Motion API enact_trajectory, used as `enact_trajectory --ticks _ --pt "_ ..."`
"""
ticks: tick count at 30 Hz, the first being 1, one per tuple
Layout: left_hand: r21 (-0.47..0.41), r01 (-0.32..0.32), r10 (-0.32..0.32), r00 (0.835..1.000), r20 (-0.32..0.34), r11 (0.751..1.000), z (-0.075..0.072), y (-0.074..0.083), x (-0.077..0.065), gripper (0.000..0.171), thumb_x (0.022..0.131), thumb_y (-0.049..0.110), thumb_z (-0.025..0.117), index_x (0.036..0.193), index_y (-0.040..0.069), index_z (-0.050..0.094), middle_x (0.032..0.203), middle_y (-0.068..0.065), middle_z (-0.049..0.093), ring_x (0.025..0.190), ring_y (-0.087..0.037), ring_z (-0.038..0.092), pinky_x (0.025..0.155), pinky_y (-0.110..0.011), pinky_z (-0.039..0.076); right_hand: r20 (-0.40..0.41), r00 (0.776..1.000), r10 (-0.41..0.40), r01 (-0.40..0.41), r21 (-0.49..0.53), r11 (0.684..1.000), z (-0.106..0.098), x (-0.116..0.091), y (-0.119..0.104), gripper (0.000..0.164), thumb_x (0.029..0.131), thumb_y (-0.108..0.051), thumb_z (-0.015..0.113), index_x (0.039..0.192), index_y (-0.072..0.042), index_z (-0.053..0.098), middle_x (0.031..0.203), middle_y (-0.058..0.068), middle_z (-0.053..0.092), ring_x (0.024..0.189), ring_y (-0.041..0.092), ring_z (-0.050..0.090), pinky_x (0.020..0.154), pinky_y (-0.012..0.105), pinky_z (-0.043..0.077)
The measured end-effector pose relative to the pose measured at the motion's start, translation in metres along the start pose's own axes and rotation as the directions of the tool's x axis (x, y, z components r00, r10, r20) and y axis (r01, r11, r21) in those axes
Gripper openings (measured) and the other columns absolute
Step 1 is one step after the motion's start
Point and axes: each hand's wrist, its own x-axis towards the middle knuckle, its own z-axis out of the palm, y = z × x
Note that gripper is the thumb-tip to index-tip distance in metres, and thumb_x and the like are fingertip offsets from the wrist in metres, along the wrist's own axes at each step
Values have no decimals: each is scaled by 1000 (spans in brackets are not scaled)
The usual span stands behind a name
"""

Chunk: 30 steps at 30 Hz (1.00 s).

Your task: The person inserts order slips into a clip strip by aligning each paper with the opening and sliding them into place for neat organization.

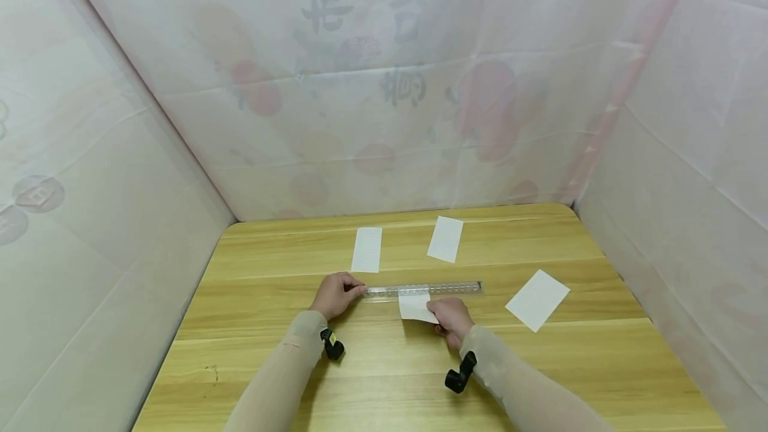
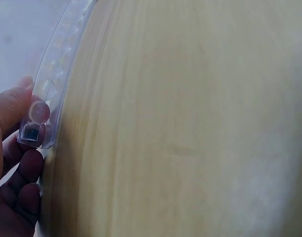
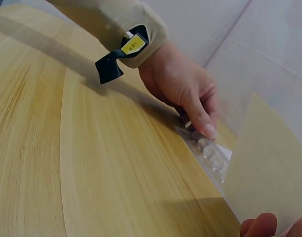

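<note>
A clear plastic ruler (image 1: 457, 289) with a row of round shapes along it lies crosswise on the wooden table. My left hand (image 1: 337, 293) pinches its left end between thumb and fingers; the left wrist view shows that end of the ruler (image 2: 52, 74) close up. My right hand (image 1: 454, 317) pinches a small white sheet of paper (image 1: 415, 309) by its right side. The sheet's far edge overlaps the middle of the ruler, whose round shapes show across it. In the right wrist view the paper (image 3: 269, 163) stands tilted up, bent slightly, hiding part of the ruler.
Three more white paper pieces lie on the table (image 1: 384, 385): one sheet (image 1: 367, 250) behind the ruler's left part, a second (image 1: 446, 239) farther back, a third (image 1: 537, 300) to the right. Pale cloth walls (image 1: 372, 119) stand along the back and both sides.
</note>
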Motion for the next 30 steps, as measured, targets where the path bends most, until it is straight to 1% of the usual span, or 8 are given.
enact_trajectory --ticks 10,13,16,19,22,24,27,30 --pt "2 -9 9 1000 -12 1000 1 1 -1 11 89 29 70 86 20 77 84 10 66 78 -8 61 73 -29 50 2 1000 2 -2 12 1000 -3 1 3 22 91 -4 55 103 12 64 83 13 62 53 13 47 48 23 38" --pt "3 -5 5 1000 -10 1000 1 1 -1 11 89 28 70 86 20 77 84 10 66 79 -8 61 74 -30 50 8 1000 1 -1 5 1000 -4 1 4 16 91 -7 58 88 7 65 73 8 59 50 11 45 47 23 38" --pt "-2 -3 3 1000 -8 1000 1 1 -2 10 88 28 70 86 20 77 84 10 66 79 -8 61 74 -30 51 38 999 6 -6 -3 1000 -6 0 3 26 93 -12 59 69 -2 59 60 2 51 47 9 42 45 22 38" --pt "-5 -8 8 1000 -8 1000 1 0 -2 10 89 28 70 86 20 77 84 10 66 78 -8 60 73 -30 51 91 996 10 -8 -26 1000 -8 -2 3 34 95 -18 58 63 -7 54 54 1 48 46 9 42 45 22 37" --pt "-10 -10 10 1000 -11 1000 1 -2 -1 11 88 29 70 87 20 77 84 10 66 77 -8 60 72 -30 51 131 991 22 -15 -51 999 -9 -4 4 33 96 -22 58 67 -7 55 57 1 49 48 9 42 46 22 38" --pt "-15 -14 14 1000 -13 1000 2 -2 0 11 88 29 70 87 20 77 84 10 66 77 -7 60 71 -30 50 139 990 27 -19 -56 998 -10 -5 5 32 96 -23 59 68 -7 55 58 2 49 49 9 42 47 22 37" --pt "-19 -6 6 1000 -10 1000 1 -1 0 11 89 29 70 87 20 77 84 11 66 77 -8 60 72 -30 50 132 991 30 -23 -57 998 -10 -7 7 31 95 -20 58 68 -6 54 59 2 48 49 9 41 47 21 38" --pt "-13 -1 0 1000 -8 1000 0 0 0 11 89 28 70 87 20 77 84 11 66 78 -8 60 73 -30 50 112 993 30 -25 -43 999 -10 -7 9 23 95 -17 57 80 0 60 68 6 54 51 10 42 47 21 38"
